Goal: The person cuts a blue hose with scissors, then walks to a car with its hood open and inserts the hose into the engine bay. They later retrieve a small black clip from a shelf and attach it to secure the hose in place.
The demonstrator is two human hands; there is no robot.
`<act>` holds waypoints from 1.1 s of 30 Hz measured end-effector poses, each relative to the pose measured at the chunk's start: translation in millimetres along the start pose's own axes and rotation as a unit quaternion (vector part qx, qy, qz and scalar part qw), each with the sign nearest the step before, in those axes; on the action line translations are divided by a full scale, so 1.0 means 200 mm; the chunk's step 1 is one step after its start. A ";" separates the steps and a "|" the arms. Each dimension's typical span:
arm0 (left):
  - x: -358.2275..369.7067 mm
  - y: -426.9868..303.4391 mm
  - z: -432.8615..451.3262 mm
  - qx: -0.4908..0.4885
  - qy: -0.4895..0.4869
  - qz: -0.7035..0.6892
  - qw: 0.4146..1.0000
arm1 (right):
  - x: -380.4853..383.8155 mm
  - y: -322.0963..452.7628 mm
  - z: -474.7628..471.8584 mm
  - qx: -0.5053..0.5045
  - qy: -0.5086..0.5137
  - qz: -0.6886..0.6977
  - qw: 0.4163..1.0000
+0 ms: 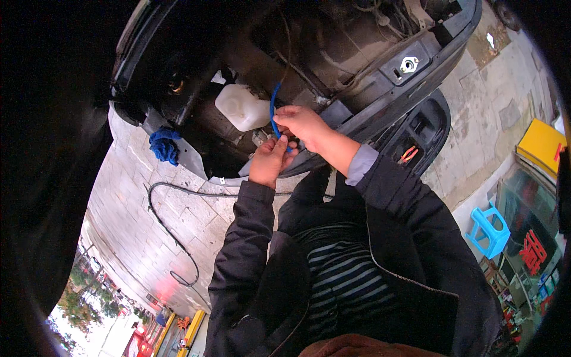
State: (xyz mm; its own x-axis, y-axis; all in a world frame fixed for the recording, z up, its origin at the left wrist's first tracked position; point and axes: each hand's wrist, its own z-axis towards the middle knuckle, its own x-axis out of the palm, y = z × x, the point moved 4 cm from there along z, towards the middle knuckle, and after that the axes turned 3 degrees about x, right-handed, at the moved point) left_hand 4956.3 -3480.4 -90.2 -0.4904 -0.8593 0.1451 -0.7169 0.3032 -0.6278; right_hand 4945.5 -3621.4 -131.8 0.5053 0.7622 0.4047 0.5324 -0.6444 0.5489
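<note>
A thin blue tube (272, 105) runs up from my fingers into the dark open bay of a vehicle. My left hand (272, 159) pinches its lower end between thumb and fingers. Just above, the fingertips of my right hand (305, 127) close on the same tube. The tube's top seems to meet a thin dark line, though the join is too small to make out. Behind the tube sits a translucent white plastic reservoir (241, 107). Both hands are over the bay's near edge, close to some metal fittings (258, 137) partly hidden by my left hand.
A crumpled blue cloth (165, 145) hangs on the bay's left corner. Pliers with red and yellow handles (407, 155) lie in a black plastic panel (430, 118) at right. A black cable (160, 218) loops over the paving. A blue plastic stool (488, 230) stands by a shop window.
</note>
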 end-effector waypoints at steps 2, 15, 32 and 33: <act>-0.04 0.03 0.00 -0.009 -0.022 0.041 0.999 | 0.00 0.00 -0.06 -0.039 -0.004 -0.019 0.999; -0.01 0.05 0.00 0.041 0.015 0.081 0.996 | -0.22 -0.03 -0.33 0.005 -0.009 -0.045 0.999; -0.03 0.05 -0.05 0.153 -0.077 0.091 0.981 | -0.11 0.48 0.38 -0.037 0.114 0.098 0.988; -0.03 0.05 -0.05 0.145 -0.087 0.093 0.981 | -0.10 0.47 0.39 -0.029 0.110 0.101 0.988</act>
State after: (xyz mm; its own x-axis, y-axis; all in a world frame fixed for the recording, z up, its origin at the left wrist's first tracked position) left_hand 4946.5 -3466.8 -89.9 -0.4893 -0.8653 -0.1089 -0.4398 0.3527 -0.8259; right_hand 5037.9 -3702.4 -145.3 0.4332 0.6175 0.6565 0.3931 -0.7849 0.4789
